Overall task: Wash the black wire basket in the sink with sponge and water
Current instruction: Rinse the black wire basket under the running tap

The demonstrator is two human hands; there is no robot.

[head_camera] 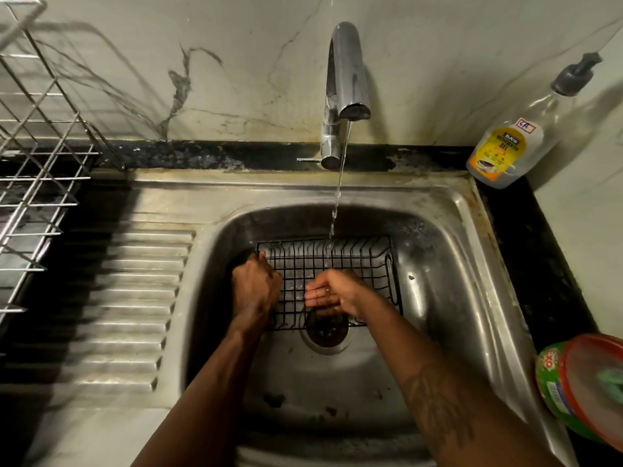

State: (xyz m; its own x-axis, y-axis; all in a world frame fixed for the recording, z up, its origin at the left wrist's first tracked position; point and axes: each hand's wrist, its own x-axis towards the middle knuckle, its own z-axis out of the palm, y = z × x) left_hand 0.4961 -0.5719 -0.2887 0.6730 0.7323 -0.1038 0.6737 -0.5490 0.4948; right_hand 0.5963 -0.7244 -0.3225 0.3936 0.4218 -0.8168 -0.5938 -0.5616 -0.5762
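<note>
The wire basket (pixel 354 261) at centre was a black grid, in a dull grey sink (pixel 455 281). The wall (pixel 236 62) at top was white with dark grey veins. The clear bottle (pixel 505 150) at upper right bore a yellow label; the lower-right tub (pixel 556 382) was green and red.

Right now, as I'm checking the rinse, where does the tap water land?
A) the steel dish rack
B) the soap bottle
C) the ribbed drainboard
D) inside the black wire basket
D: the water stream from the faucet falls into the black wire basket lying in the sink.
</note>
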